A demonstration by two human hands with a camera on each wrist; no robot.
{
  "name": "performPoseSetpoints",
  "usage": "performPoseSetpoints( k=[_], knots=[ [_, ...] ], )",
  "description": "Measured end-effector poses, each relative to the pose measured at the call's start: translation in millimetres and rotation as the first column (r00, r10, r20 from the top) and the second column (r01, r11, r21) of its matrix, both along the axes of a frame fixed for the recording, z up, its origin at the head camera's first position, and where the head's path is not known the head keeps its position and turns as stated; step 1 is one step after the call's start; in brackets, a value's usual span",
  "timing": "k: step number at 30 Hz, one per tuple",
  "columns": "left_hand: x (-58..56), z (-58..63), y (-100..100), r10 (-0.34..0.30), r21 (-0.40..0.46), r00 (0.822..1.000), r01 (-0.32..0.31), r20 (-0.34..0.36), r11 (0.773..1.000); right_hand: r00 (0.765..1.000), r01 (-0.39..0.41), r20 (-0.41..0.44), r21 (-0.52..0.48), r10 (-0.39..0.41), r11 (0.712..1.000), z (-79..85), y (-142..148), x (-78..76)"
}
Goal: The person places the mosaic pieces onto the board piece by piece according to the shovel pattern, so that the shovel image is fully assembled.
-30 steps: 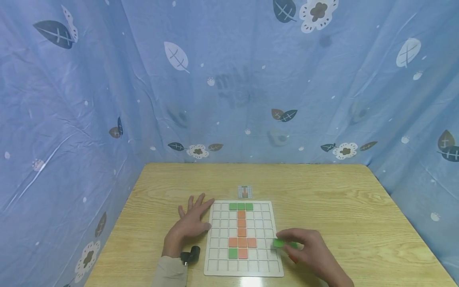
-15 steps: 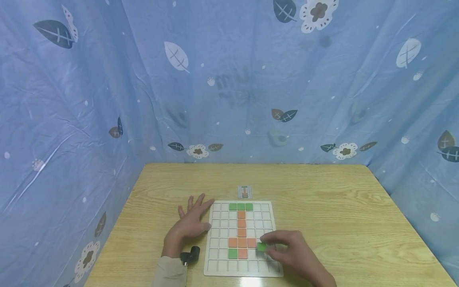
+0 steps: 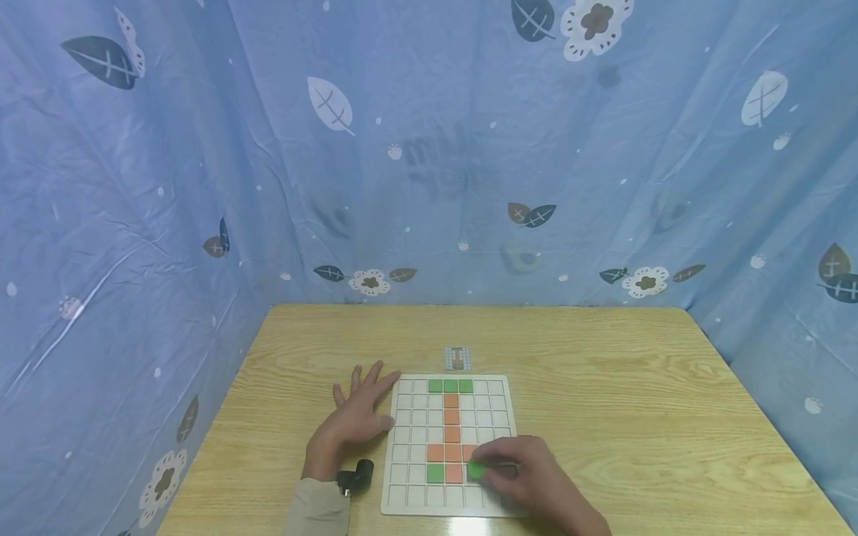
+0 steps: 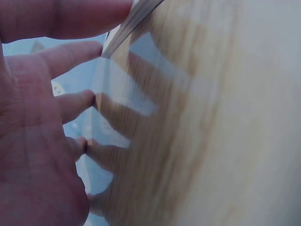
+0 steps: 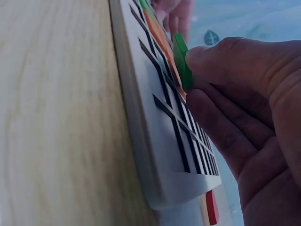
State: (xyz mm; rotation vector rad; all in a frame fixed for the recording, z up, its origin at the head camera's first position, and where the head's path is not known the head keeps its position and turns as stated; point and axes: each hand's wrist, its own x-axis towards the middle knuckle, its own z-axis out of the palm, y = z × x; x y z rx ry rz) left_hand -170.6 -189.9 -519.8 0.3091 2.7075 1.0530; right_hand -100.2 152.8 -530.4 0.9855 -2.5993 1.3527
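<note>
A white grid board [image 3: 413, 496] lies on the table with green and orange square tiles set in its cells. My right hand [image 3: 536, 476] pinches a green square tile [image 5: 180, 61] between thumb and fingers. In the head view this tile is over the cell right of an orange tile [image 3: 453, 473], in the second row from the near edge; in the right wrist view it stands tilted, close over the grid. My left hand [image 3: 358, 413] rests spread at the board's left side, its thumb [image 4: 66, 16] and index fingertip at the board's edge, the other fingertips on the table.
A small card with a printed grid pattern [image 3: 458, 359] lies beyond the board's far edge. A red piece [image 5: 212, 207] shows past the board in the right wrist view. Blue patterned curtains [image 3: 429, 186] close off the back and sides of the wooden table [image 3: 603, 357].
My right hand has carried the green tile leftward, from the board's right edge to beside the orange tile in the second row from the near edge. My left hand stays in place.
</note>
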Motion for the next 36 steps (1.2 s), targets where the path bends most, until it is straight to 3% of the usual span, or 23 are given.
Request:
performPoseSetpoints(
  k=[14, 25, 32, 36],
  knots=[
    [0.3, 2.2, 0.4, 0.009, -0.005, 1.0, -0.009, -0.002, 1.0, 0.984, -0.031, -0.175, 0.029, 0.036, 0.999, -1.7, -4.9, 0.6],
    [0.0, 2.2, 0.7, 0.008, -0.003, 1.0, -0.008, 0.004, 1.0, 0.987, -0.039, -0.156, 0.009, 0.04, 0.999, -4.5, -7.0, 2.7],
    [0.1, 3.2, 0.7, 0.007, -0.009, 1.0, -0.007, 0.0, 1.0, 0.975, -0.034, -0.218, 0.032, 0.04, 0.999, -5.1, -11.0, 3.5],
    [-0.2, 1.7, 0.7, 0.001, -0.011, 1.0, -0.001, -0.002, 1.0, 0.981, -0.027, -0.19, 0.035, 0.033, 0.999, -3.2, -10.0, 3.4]
  ],
)
